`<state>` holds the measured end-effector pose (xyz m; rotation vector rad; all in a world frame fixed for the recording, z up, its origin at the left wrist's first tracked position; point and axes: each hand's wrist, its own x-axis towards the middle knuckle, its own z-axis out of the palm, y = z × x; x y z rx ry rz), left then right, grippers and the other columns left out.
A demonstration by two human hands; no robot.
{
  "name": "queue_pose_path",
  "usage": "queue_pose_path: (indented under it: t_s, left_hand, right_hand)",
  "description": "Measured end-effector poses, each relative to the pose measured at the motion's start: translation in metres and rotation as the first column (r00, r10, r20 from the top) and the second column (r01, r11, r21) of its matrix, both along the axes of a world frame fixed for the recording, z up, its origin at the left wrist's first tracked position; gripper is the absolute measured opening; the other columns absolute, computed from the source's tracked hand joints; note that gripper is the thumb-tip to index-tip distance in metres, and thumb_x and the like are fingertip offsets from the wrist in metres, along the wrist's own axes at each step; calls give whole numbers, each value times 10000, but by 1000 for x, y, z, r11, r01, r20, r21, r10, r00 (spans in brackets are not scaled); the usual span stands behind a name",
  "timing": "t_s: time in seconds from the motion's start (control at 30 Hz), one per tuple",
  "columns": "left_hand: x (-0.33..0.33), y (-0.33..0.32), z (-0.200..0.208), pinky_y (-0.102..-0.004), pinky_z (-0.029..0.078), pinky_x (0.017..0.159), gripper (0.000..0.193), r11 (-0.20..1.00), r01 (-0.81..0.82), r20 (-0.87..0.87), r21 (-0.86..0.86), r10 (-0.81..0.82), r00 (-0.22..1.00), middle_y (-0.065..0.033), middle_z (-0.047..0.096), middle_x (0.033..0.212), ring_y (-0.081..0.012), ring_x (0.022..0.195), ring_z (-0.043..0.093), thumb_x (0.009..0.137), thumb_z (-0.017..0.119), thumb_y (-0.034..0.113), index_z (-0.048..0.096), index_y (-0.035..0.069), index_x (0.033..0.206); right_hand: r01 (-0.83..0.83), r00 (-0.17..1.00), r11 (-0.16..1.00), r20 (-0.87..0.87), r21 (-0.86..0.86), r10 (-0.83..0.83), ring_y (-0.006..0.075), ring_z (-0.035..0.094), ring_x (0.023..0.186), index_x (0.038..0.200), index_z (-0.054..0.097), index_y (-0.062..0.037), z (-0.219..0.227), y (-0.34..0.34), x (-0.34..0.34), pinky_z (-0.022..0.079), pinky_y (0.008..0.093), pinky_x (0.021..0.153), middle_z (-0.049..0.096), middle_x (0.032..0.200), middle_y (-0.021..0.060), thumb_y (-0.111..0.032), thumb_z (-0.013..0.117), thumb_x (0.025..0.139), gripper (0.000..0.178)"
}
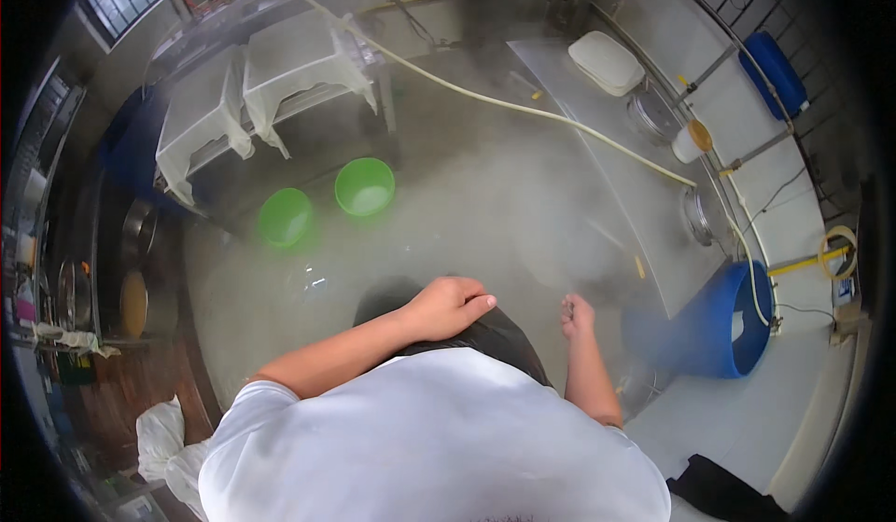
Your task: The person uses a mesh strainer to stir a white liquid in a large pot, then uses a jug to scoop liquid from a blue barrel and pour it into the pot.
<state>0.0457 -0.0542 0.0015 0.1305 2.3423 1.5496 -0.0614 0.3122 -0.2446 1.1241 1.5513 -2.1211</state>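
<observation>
My left hand (pixel 453 306) is curled closed in front of my body, against the dark garment (pixel 495 343) at my waist. Its fingers fold under, so whatever is in them, if anything, is hidden. To the right, my right hand (pixel 578 316) hangs apart from my body with its fingers drawn together. A small greyish spot shows between those fingers, too small to name. Beyond my hands on the wet floor (pixel 439 233) stand two green basins, the nearer one (pixel 285 218) on the left and the other (pixel 365 187) slightly farther off.
Haze blurs the room. A pale hose (pixel 523 110) arches overhead toward the right-hand metal table (pixel 611 153). A blue barrel (pixel 695 331) lies at right. White cloth-draped racks (pixel 299 60) stand far left; metal pots (pixel 147 303) sit at left. White sacks (pixel 163 438) are near lower left.
</observation>
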Motion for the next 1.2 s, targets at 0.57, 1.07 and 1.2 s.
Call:
queue_pose_path:
  t_s: [0.57, 1.07, 1.2]
  left_hand:
    - [-1, -1, -13, -398, 500, 764, 362, 1000, -2, 16, -20, 2, 1000, -177, 675, 894, -301, 827, 637, 973, 572, 331, 670, -15, 1008]
    - [6, 14, -1, -354, 482, 698, 355, 998, -54, 61, -45, 57, 997, -143, 641, 805, -206, 735, 581, 968, 585, 308, 671, -36, 977]
    - [5, 15, -7, -307, 450, 676, 313, 999, -32, 19, 4, 32, 999, -52, 587, 763, -124, 742, 518, 971, 598, 282, 656, -23, 941]
  right_hand:
    - [-103, 995, 970, 13, 222, 103, 242, 572, 973, 1183, 599, -59, -85, 36, -12, 495, 435, 825, 620, 1104, 99, -196, 526, 982, 254]
    - [-150, 986, 967, -46, 205, 163, 297, 591, 1066, 1157, 647, -25, -71, 33, -7, 493, 499, 891, 644, 1152, 154, -170, 572, 954, 260]
    - [-51, 998, 991, -34, 127, 56, 303, 588, 1063, 1141, 655, -35, -61, 37, -3, 498, 482, 876, 645, 1155, 147, -158, 585, 936, 250]
